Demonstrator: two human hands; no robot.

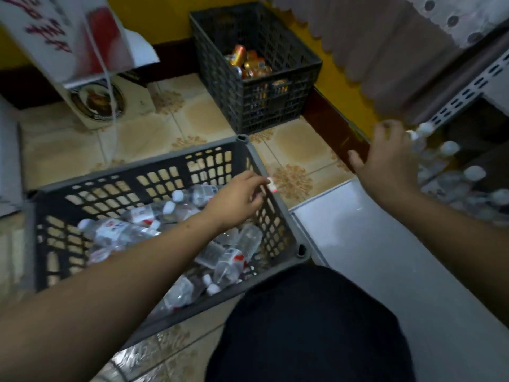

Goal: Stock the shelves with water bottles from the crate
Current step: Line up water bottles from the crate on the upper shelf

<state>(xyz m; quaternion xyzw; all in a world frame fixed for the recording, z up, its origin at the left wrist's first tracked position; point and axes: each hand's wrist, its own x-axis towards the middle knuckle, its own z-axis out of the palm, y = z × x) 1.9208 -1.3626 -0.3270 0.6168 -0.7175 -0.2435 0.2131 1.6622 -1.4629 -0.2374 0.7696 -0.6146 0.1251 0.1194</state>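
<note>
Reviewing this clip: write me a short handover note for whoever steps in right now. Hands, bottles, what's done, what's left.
Left hand: over the near crate, fingers loosely curled, holding nothing that I can see.
Right hand: open, fingers spread, at the shelf by the standing bottles.
Done: several bottles stand on the shelf at right.
Left: many water bottles lie loose in the near crate; keep moving them across. The far crate holds orange packs; leave it.

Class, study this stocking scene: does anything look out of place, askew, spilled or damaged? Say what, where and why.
Nothing looks spilled or broken. The water bottles lie jumbled on their sides in the near crate, pointing every way, unlike the upright bottles on the shelf at right. The far crate holds loosely heaped orange cans.
</note>
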